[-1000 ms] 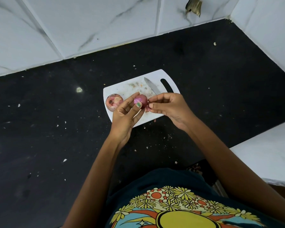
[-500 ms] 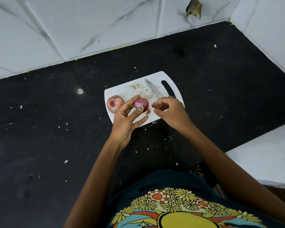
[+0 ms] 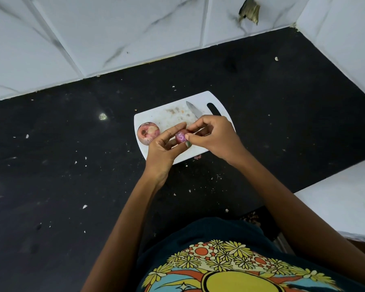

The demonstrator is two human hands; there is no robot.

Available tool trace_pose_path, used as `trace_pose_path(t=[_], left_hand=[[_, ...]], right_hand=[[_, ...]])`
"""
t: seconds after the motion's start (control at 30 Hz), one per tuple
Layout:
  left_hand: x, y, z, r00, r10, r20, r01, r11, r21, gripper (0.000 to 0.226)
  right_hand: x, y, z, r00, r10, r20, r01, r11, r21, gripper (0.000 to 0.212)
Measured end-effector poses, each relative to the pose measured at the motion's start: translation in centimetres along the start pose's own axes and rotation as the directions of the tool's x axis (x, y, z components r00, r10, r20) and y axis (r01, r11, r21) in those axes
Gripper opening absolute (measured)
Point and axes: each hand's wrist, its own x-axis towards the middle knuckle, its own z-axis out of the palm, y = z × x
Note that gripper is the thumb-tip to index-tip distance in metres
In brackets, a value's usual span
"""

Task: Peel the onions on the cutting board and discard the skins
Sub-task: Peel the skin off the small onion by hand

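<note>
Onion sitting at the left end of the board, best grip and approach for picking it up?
Grip the round body of the larger onion across its widest part, coming from above and the left. It rests alone on the cutting board, near the left edge, with open countertop beside it. The left hand and right hand, busy with the small onion, crowd its right side.

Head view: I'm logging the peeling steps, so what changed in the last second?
The right hand, briefly drawn away, returned and pinches the small onion again; the left hand kept holding it. The big onion, knife and cutting board stayed put.
</note>
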Motion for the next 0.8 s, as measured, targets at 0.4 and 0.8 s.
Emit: trace_pose_path(t=[0.4, 0.8], left_hand=[[-0.04, 0.13, -0.16, 0.999, -0.010, 0.052, 0.013, 0.998, -0.055, 0.043], [0.13, 0.19, -0.51, 0.995, 0.006, 0.097, -0.007, 1.000, 0.007, 0.043]], right_hand=[[0.11, 0.92, -0.63, 0.999, 0.017, -0.036, -0.017, 1.000, 0.023, 0.008], [-0.16, 0.68, -0.25, 0.999, 0.035, -0.004, -0.035, 0.999, 0.041, 0.018]])
